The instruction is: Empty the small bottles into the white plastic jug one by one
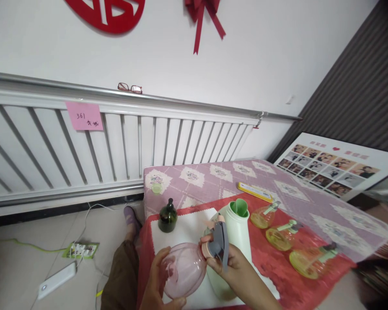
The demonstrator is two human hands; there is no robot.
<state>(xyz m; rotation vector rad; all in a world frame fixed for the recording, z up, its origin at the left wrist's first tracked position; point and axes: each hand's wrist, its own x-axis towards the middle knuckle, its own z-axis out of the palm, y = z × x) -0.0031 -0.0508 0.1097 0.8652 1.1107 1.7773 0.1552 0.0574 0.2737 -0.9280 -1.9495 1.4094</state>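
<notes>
1. Right now, your left hand (157,280) is curled around the rounded body of the pink bottle (184,269), palm against its side.
2. Your right hand (237,267) grips the gray spray head (217,246) at the pink bottle's neck.
3. Beyond the pink bottle stands the dark green bottle (168,218); right of it are the tall pale-green bottle (239,230) and three yellow bottles (280,239).

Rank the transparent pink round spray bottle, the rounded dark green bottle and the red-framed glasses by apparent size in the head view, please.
1. Pink spray bottle, perhaps helped by nearness
2. Dark green bottle
3. Red-framed glasses
</notes>
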